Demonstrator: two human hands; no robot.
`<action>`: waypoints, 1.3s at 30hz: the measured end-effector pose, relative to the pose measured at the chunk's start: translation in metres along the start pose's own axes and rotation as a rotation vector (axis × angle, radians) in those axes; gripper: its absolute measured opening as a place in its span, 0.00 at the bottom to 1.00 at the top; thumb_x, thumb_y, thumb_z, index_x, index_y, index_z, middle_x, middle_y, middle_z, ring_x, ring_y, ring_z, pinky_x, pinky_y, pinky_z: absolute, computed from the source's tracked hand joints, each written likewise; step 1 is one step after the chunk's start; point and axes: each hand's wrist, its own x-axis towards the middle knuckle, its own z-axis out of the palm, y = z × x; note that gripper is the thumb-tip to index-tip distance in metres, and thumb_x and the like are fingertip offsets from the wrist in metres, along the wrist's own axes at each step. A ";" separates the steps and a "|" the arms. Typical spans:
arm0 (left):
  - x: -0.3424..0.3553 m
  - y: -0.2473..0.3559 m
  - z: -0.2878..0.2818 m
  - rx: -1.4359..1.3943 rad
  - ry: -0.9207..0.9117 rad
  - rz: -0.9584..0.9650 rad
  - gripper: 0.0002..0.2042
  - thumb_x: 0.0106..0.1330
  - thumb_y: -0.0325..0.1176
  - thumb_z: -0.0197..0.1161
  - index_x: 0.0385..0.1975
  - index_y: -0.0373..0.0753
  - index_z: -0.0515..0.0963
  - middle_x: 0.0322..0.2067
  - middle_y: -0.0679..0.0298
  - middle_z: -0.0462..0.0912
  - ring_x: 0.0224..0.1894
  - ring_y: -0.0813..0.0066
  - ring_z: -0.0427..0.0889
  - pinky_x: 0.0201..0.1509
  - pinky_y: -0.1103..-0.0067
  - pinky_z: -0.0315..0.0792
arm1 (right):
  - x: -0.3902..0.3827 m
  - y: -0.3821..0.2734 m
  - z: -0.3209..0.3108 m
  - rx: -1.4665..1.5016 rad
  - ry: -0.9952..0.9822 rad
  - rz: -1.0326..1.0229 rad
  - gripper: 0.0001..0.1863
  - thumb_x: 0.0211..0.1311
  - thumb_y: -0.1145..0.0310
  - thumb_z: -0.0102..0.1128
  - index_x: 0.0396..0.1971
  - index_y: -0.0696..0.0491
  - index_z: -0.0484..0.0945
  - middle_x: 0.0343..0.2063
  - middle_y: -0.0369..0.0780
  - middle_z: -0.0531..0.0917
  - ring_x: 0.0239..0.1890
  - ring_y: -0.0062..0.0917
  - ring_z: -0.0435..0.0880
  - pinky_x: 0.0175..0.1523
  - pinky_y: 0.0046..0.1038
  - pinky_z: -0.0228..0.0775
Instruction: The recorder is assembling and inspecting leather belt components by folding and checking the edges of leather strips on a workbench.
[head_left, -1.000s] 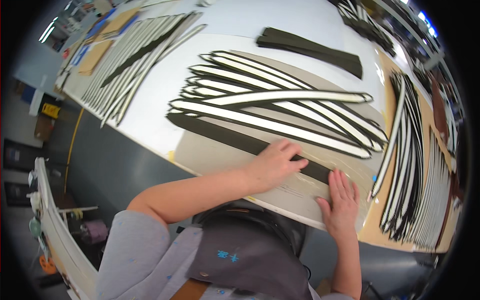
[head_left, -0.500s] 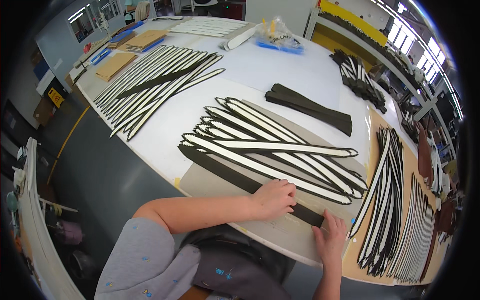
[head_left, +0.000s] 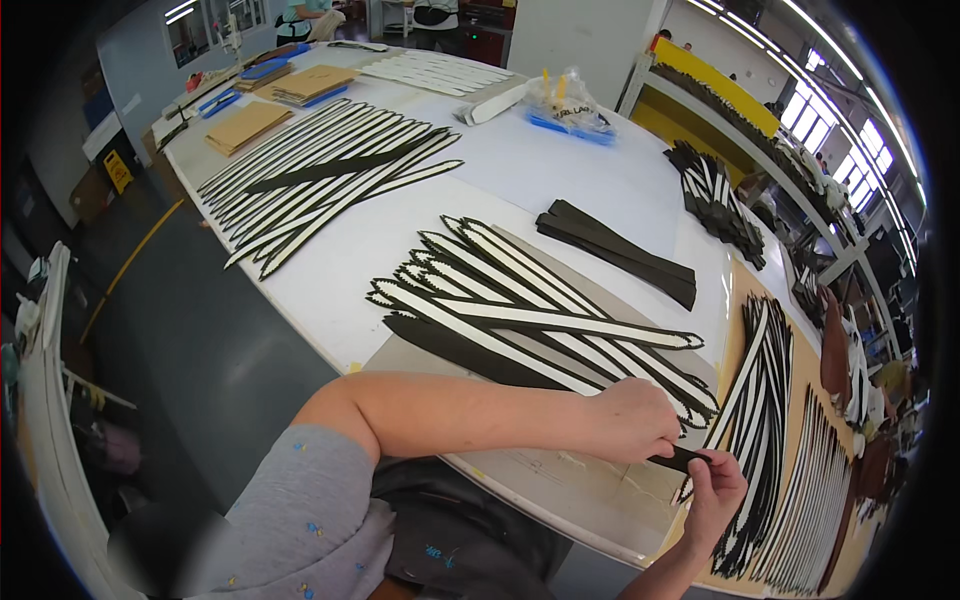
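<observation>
Fingers of the left hand point(head_left: 630, 420) curl over the long dark serrated strip point(head_left: 450, 345), hiding its near stretch; its grip looks clenched on it. The right hand point(head_left: 715, 492) pinches the strip's end point(head_left: 680, 460) at the white surface point(head_left: 330, 250) edge. Both hands have slid rightward since half a second ago.

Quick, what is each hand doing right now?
Left hand: closed, pressing on the dark strip.
Right hand: closed, pinching that strip's end.
</observation>
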 end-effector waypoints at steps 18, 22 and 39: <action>0.039 0.061 -0.132 -1.449 0.678 0.425 0.13 0.78 0.46 0.58 0.45 0.42 0.82 0.40 0.68 0.86 0.43 0.72 0.82 0.51 0.77 0.72 | 0.005 -0.060 0.035 -0.026 -0.181 -0.250 0.29 0.65 0.75 0.68 0.64 0.64 0.73 0.53 0.46 0.84 0.48 0.27 0.86 0.57 0.29 0.75; -0.064 -0.029 -0.112 -1.697 0.729 0.281 0.17 0.80 0.51 0.51 0.48 0.47 0.80 0.43 0.69 0.86 0.55 0.62 0.81 0.62 0.64 0.73 | -0.009 -0.039 0.046 -0.232 -0.052 -0.211 0.18 0.65 0.83 0.63 0.55 0.59 0.82 0.39 0.44 0.89 0.37 0.24 0.87 0.43 0.25 0.77; -0.209 -0.045 -0.072 -0.328 0.639 -0.689 0.11 0.77 0.27 0.57 0.53 0.32 0.80 0.52 0.60 0.83 0.55 0.74 0.80 0.61 0.74 0.74 | -0.092 0.054 0.054 -0.685 -0.037 -0.234 0.26 0.60 0.66 0.72 0.59 0.53 0.80 0.64 0.42 0.79 0.70 0.39 0.72 0.73 0.48 0.59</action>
